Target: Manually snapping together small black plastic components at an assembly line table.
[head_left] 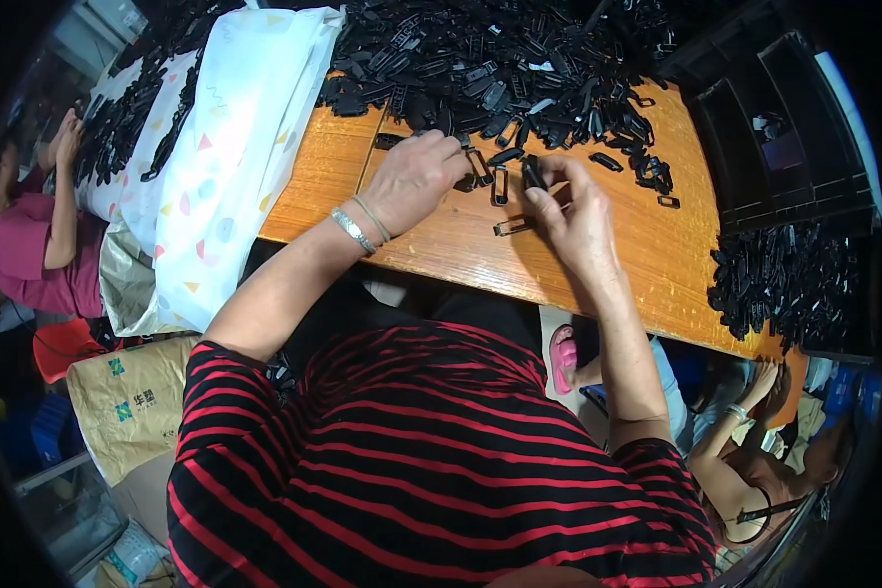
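Observation:
My right hand (580,218) pinches a small black plastic piece (532,173) between thumb and fingers, just above the wooden table. To its left, my left hand (419,181) is closed, knuckles up; its fingertips are partly hidden, so what they hold cannot be made out. A black rectangular frame (479,167) lies right beside those fingers. Between my hands a narrow black frame (500,186) rests on the table, and another frame (512,226) lies below my right hand. A large heap of black plastic parts (480,69) spreads beyond both hands.
Loose black parts (654,173) lie on the wooden table (647,265) at right. A black crate (789,127) stands beyond, above another heap (779,279). Patterned white sheeting (240,147) covers the left side. One person (44,240) sits at left, another (740,470) at lower right.

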Demonstrator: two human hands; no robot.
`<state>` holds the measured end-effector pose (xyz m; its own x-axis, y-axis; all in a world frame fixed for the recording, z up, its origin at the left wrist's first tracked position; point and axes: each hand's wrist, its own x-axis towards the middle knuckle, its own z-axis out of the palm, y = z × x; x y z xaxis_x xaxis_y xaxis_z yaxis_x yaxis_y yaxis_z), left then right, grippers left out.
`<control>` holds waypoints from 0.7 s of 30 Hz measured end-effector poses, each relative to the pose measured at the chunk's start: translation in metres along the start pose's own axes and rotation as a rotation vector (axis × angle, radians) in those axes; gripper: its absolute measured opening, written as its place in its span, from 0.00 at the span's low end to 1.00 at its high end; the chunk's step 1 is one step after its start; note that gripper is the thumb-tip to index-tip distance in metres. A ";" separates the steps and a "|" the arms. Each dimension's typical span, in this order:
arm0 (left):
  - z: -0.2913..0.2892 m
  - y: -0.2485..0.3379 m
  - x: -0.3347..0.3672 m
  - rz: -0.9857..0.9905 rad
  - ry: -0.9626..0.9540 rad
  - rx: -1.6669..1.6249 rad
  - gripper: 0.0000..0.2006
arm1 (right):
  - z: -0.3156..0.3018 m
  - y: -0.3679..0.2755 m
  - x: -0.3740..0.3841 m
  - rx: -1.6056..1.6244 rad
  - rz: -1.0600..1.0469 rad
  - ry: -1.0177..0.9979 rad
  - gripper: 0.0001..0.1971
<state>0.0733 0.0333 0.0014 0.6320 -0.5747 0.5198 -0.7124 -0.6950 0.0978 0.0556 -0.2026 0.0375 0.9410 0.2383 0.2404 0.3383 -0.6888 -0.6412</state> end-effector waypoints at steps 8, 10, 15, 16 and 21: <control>-0.006 0.007 -0.004 -0.101 0.000 -0.115 0.09 | 0.024 -0.009 -0.004 0.094 -0.030 -0.031 0.11; -0.002 0.004 -0.008 -0.126 -0.041 -0.142 0.11 | 0.027 -0.011 -0.004 0.120 -0.034 -0.048 0.10; -0.010 0.019 -0.003 -0.368 0.088 -0.530 0.13 | 0.033 -0.015 -0.012 0.280 0.015 0.008 0.11; -0.013 0.025 -0.003 -0.590 0.082 -0.861 0.13 | 0.034 -0.016 -0.014 0.370 0.039 0.035 0.11; -0.012 0.037 -0.016 -0.738 0.245 -1.467 0.15 | 0.039 -0.027 -0.019 0.489 0.009 0.089 0.12</control>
<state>0.0331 0.0218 0.0074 0.9832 -0.1525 0.1005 -0.0538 0.2839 0.9573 0.0289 -0.1620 0.0220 0.9464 0.1600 0.2806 0.3163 -0.2833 -0.9053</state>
